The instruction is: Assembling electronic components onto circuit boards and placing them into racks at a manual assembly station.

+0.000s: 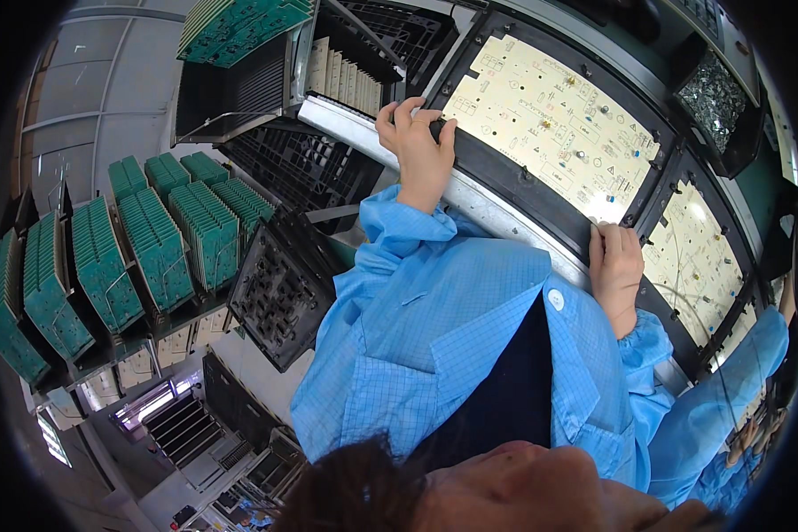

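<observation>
A cream circuit board (541, 111) with printed symbols and a few small parts lies in a black carrier frame (496, 152) before me. At the board's near left corner, my left hand (419, 146) is closed, thumb and forefinger pinching a small dark clip (437, 129) on the frame. My right hand (617, 264) rests by the near right corner with its fingers curled together. Its fingertips meet the edge of board and frame; whatever lies between them is hidden.
A second cream board (696, 253) in a frame lies to the right, near another person's blue sleeve (723, 399). A metal rail (505, 222) runs along the near edge. Racks of green boards (142, 239) stand left, and a black bin (716, 102) sits far right.
</observation>
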Demonstrator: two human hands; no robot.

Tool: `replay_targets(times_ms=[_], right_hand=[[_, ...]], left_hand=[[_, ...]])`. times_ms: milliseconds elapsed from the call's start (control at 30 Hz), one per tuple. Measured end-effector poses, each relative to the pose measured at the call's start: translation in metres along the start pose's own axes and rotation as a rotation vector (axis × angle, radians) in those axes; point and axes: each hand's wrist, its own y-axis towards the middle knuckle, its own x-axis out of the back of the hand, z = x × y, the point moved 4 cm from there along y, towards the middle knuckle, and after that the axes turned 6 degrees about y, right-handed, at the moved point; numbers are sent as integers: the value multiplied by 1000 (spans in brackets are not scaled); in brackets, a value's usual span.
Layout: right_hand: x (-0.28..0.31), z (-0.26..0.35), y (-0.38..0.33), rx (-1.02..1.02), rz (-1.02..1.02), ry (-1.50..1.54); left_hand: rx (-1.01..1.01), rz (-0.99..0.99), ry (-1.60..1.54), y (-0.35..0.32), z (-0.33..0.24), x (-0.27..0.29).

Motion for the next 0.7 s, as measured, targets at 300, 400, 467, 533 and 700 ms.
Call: replay_targets(times_ms=[300, 400, 467, 533, 700], right_hand=[[-11, 1, 0, -315, -251, -157], [-6, 2, 3, -400, -219, -106], [0, 5, 4, -373, -236, -38], [-1, 8, 6, -319, -253, -17], [-10, 5, 1, -180, -304, 66]], left_hand=[[-155, 53, 23, 10, -6, 4], [-175, 27, -164, 35, 3, 8], [-229, 41, -112, 50, 8, 3], [-327, 89, -87, 63, 10, -6], [-390, 155, -84, 68, 13, -17]])
